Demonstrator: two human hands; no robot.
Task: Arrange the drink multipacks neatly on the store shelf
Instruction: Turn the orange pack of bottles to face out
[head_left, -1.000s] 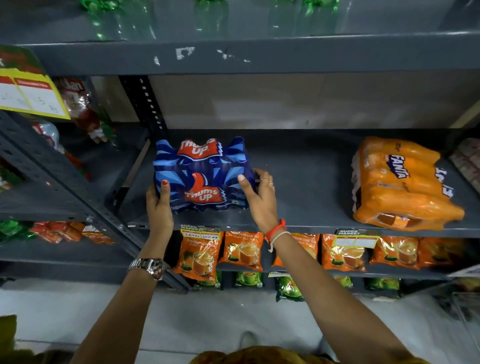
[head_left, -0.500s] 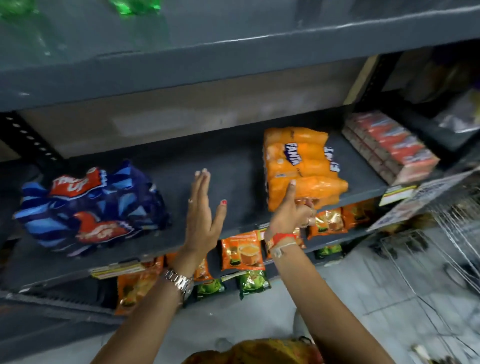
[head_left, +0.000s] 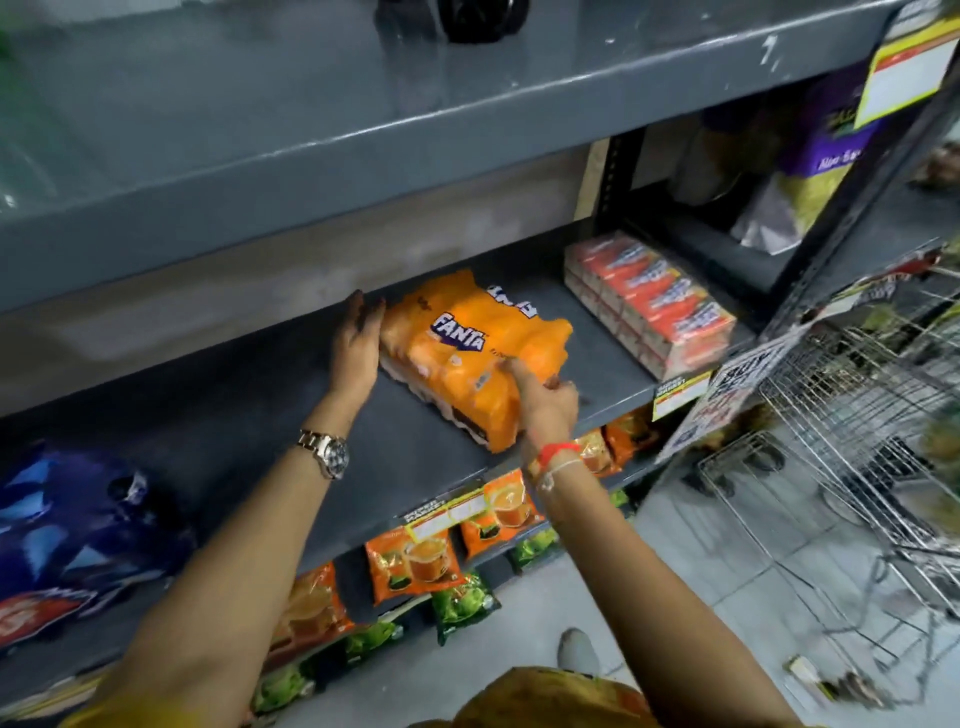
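An orange Fanta multipack (head_left: 467, 353) lies at an angle on the grey middle shelf (head_left: 260, 415). My left hand (head_left: 356, 345) rests flat against the pack's left rear side, fingers together. My right hand (head_left: 543, 397) grips the pack's front right corner. A blue Thums Up multipack (head_left: 67, 540) sits on the same shelf at the far left, apart from both hands.
A shrink-wrapped block of red-orange cartons (head_left: 649, 301) stands right of the Fanta pack. Orange and green pouches (head_left: 415, 564) hang under the shelf. A wire trolley (head_left: 857, 415) stands at the right. The upper shelf (head_left: 363, 104) overhangs.
Both hands left the Thums Up pack and moved right. The right hand took the Fanta pack's front corner, then the left hand reached its left side. The view swung right.
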